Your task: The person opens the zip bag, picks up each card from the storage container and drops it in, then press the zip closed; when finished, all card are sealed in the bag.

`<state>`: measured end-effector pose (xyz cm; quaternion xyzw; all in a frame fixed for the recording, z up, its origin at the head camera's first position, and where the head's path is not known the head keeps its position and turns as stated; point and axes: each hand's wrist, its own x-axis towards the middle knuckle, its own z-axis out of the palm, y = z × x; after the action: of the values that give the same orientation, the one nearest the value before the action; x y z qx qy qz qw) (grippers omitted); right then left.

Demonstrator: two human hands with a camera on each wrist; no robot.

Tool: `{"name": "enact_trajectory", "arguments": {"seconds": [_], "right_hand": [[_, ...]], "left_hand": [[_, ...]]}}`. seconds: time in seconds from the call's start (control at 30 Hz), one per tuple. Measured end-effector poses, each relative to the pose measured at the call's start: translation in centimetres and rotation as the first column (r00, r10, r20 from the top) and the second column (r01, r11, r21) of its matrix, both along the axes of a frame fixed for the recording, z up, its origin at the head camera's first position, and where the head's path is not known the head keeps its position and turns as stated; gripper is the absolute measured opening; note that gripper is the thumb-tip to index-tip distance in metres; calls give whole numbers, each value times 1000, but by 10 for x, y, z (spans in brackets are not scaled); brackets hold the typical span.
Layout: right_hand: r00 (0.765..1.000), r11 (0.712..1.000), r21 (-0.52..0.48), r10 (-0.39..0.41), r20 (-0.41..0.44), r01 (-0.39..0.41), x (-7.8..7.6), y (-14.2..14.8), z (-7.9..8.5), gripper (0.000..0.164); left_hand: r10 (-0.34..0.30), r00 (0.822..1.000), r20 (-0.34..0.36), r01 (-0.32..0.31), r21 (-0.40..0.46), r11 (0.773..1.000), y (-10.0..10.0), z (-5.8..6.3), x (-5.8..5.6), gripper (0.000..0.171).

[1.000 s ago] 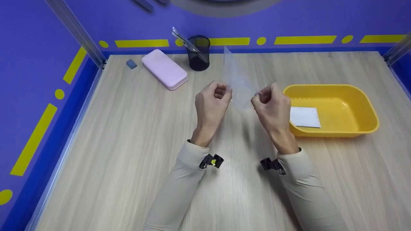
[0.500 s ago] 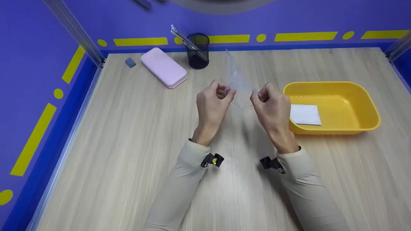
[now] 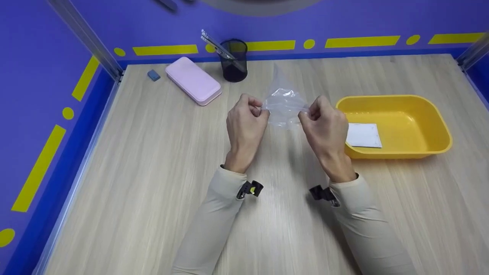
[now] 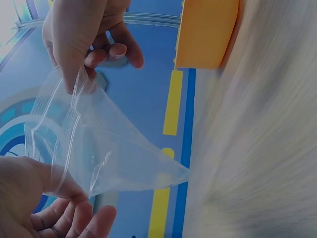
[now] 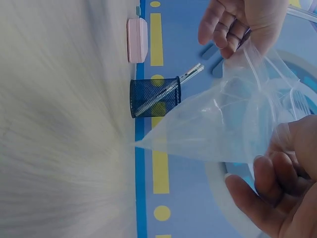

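Between both hands hangs a clear zip bag [image 3: 283, 101], its mouth edge with the zip strips toward the person and a corner pointing away. My left hand [image 3: 246, 124] pinches one side of the bag's mouth between thumb and fingers. On the opposite side, my right hand [image 3: 324, 128] pinches the mouth edge in the same way. In the left wrist view the bag [image 4: 114, 144] tapers to a point, and its two zip edges stand apart between the hands. The right wrist view shows the same bag [image 5: 213, 124] with creased, shiny film.
A yellow bin [image 3: 401, 156] with a white square pad [image 3: 364, 135] inside stands right of the right hand. Behind the hands are a black mesh pen cup [image 3: 233, 68] holding silvery sticks, a pink case [image 3: 193, 81] and a small blue eraser [image 3: 153, 75].
The left hand has moved slightly left, away from the right hand. The bag has spread wider and turned its film face upward. Both hands keep their pinch on it.
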<state>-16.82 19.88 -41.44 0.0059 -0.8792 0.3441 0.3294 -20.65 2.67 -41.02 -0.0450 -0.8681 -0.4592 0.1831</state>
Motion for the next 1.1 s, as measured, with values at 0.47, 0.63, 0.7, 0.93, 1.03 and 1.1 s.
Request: {"name": "enact_trajectory", "arguments": {"seconds": [0.47, 0.63, 0.7, 0.93, 1.03, 1.1], "right_hand": [[997, 999, 25, 43, -57, -41, 0, -2, 0, 18], [994, 997, 45, 71, -85, -67, -1, -4, -1, 19], [993, 996, 46, 76, -87, -72, -1, -4, -1, 19], [996, 998, 39, 53, -71, -50, 0, -3, 0, 19], [998, 999, 35, 41, -57, -39, 0, -2, 0, 17], [998, 999, 34, 38, -50, -36, 1, -1, 0, 16]], "left_hand": [[-21, 1000, -12, 21, -3, 1000, 3, -3, 1, 15], [-144, 989, -35, 147, 102, 984, 5, -3, 3, 13], [-173, 985, -26, 175, 125, 977, 6, -4, 3, 18], [-61, 996, 70, 61, 9, 998, 5, -8, 0, 21], [11, 995, 103, -7, -44, 999, 4, -8, 0, 21], [31, 994, 105, -25, -59, 998, 4, -7, 0, 22]]}}
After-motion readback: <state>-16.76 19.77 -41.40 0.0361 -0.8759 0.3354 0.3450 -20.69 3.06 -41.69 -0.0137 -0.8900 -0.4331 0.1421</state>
